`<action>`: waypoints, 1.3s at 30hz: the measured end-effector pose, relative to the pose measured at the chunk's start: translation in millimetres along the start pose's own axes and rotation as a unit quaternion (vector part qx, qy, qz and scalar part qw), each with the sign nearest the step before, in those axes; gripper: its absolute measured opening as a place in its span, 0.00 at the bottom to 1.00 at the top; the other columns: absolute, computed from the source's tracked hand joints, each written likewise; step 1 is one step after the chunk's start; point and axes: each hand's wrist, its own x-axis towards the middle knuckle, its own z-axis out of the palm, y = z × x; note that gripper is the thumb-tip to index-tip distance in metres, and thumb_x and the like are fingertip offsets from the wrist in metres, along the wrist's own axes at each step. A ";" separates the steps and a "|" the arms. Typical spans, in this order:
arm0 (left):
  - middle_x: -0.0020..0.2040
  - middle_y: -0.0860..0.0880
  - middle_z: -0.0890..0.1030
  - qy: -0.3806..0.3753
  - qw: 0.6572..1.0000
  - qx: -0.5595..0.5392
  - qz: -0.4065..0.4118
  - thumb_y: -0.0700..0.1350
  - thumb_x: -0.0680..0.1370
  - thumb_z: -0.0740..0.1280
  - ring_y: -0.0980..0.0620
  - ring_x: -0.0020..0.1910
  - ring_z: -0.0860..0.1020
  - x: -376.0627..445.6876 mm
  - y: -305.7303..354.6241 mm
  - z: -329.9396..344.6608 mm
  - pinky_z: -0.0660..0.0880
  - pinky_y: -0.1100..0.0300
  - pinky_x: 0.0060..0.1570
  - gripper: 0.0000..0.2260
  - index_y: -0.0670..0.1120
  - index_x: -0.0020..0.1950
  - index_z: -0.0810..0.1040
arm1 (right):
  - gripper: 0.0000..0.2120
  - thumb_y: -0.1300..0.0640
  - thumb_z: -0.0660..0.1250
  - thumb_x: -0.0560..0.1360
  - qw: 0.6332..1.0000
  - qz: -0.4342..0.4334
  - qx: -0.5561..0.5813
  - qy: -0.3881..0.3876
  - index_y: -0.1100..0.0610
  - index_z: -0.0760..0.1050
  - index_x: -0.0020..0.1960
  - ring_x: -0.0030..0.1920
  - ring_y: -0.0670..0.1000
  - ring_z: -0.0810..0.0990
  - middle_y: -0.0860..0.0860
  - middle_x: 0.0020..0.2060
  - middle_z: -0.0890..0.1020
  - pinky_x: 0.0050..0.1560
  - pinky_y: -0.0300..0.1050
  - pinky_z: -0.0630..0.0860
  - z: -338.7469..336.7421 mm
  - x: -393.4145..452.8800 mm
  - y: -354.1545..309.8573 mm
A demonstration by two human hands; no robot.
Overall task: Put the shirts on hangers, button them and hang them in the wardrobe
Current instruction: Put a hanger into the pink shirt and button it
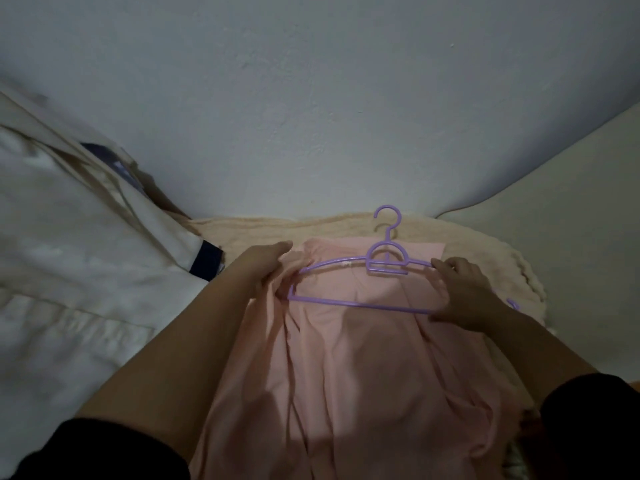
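Wall (pixel 311 98): pale and plain, filling the upper half of the view; dim light flattens its detail.
White cloth (pixel 69 254): a large pale heap at the left, with a dark blue trim or band showing at its edge; whether it is a shirt or bedding is hard to make out, and its left side is cut off by the frame.
Pink shirt (pixel 339 368): spread flat in the middle, running from the hanger down to the bottom edge, where it is cut off; its collar end lies farthest from the person; no buttons can be made out in the dim light.
Cream blanket (pixel 491 271): fuzzy, lying under the top of the shirt and reaching the wall.
Left hand (pixel 268 263): forearm reaching in from the lower left, sleeve dark; the fingers curl into a bunch of pink fabric at the shirt's left shoulder, beside the hanger's left end; the fingertips are hidden in the folds.
Right hand (pixel 464 289): forearm reaching in from the lower right; the fingers clamp the hanger's right end, thumb near the bottom bar, other fingers over the upper arm.
Purple hanger (pixel 360 282): plastic, lying on top of the shirt's upper part, hook pointing toward the wall; its right tip is covered by the hand.
Second purple piece (pixel 512 303): a small bit showing past the right wrist, too hidden to identify.
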 end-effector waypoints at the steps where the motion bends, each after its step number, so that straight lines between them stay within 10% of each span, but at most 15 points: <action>1: 0.37 0.44 0.82 -0.011 1.000 -0.018 -0.001 0.51 0.78 0.67 0.47 0.35 0.81 -5.6 3.9 1.4 0.81 0.53 0.41 0.15 0.39 0.55 0.78 | 0.51 0.42 0.77 0.62 1.000 -0.003 -0.006 0.000 0.52 0.53 0.76 0.67 0.58 0.61 0.55 0.69 0.62 0.64 0.47 0.63 -1.6 -2.1 -3.0; 7: 0.40 0.41 0.81 -0.149 0.940 -0.307 0.020 0.48 0.80 0.62 0.45 0.40 0.81 -36.1 16.6 18.5 0.80 0.52 0.44 0.12 0.41 0.42 0.75 | 0.51 0.43 0.77 0.62 0.998 -0.009 0.070 0.005 0.52 0.52 0.76 0.67 0.58 0.60 0.55 0.68 0.61 0.63 0.50 0.66 1.6 -5.1 -45.6; 12: 0.36 0.48 0.80 -0.077 0.910 -0.408 -0.013 0.48 0.75 0.66 0.51 0.31 0.78 -34.0 -52.1 26.3 0.78 0.60 0.38 0.08 0.44 0.43 0.79 | 0.52 0.43 0.77 0.62 0.997 0.007 0.077 -0.007 0.53 0.51 0.76 0.67 0.58 0.62 0.56 0.68 0.60 0.64 0.50 0.67 19.8 3.1 -71.7; 15: 0.30 0.48 0.70 0.010 0.960 -0.266 -0.083 0.46 0.75 0.66 0.51 0.26 0.71 -38.9 -107.2 30.4 0.71 0.58 0.34 0.05 0.46 0.41 0.76 | 0.52 0.42 0.75 0.63 0.997 0.005 0.050 -0.062 0.53 0.48 0.76 0.68 0.58 0.62 0.55 0.69 0.60 0.66 0.54 0.65 39.6 5.2 -78.8; 18: 0.31 0.43 0.73 0.086 0.990 -0.107 0.035 0.45 0.73 0.66 0.50 0.24 0.69 -44.9 -120.0 32.3 0.66 0.56 0.26 0.07 0.43 0.38 0.76 | 0.50 0.40 0.74 0.63 0.992 0.001 0.082 -0.094 0.51 0.50 0.76 0.71 0.57 0.59 0.54 0.71 0.60 0.69 0.56 0.62 51.2 9.5 -76.6; 23: 0.47 0.55 0.69 0.214 0.887 0.272 0.307 0.51 0.68 0.75 0.54 0.48 0.75 -38.7 -89.5 25.5 0.70 0.68 0.43 0.12 0.51 0.49 0.80 | 0.39 0.39 0.73 0.65 0.987 0.022 0.161 -0.015 0.51 0.66 0.72 0.70 0.56 0.64 0.58 0.70 0.66 0.68 0.44 0.60 44.1 20.2 -62.9; 26: 0.58 0.49 0.74 0.148 0.791 0.441 0.397 0.61 0.61 0.77 0.45 0.60 0.72 -11.5 -73.0 25.4 0.69 0.52 0.56 0.27 0.53 0.58 0.81 | 0.34 0.34 0.68 0.66 0.980 0.057 0.190 0.026 0.52 0.74 0.66 0.66 0.57 0.70 0.57 0.65 0.74 0.65 0.43 0.62 37.1 30.1 -48.6; 30: 0.79 0.48 0.51 0.015 0.745 0.601 0.289 0.68 0.62 0.73 0.45 0.77 0.47 19.4 -59.6 31.6 0.51 0.47 0.71 0.44 0.61 0.74 0.61 | 0.26 0.38 0.65 0.67 0.950 0.119 0.286 0.027 0.50 0.78 0.60 0.64 0.58 0.71 0.55 0.62 0.75 0.66 0.46 0.66 32.1 37.1 -27.4; 39: 0.79 0.47 0.41 -0.086 0.749 0.614 0.233 0.76 0.46 0.61 0.48 0.78 0.45 49.1 -60.2 29.3 0.46 0.39 0.72 0.60 0.61 0.77 0.52 | 0.14 0.59 0.69 0.74 0.902 0.177 0.394 -0.019 0.58 0.79 0.59 0.54 0.48 0.77 0.53 0.56 0.81 0.50 0.35 0.69 43.7 40.6 10.0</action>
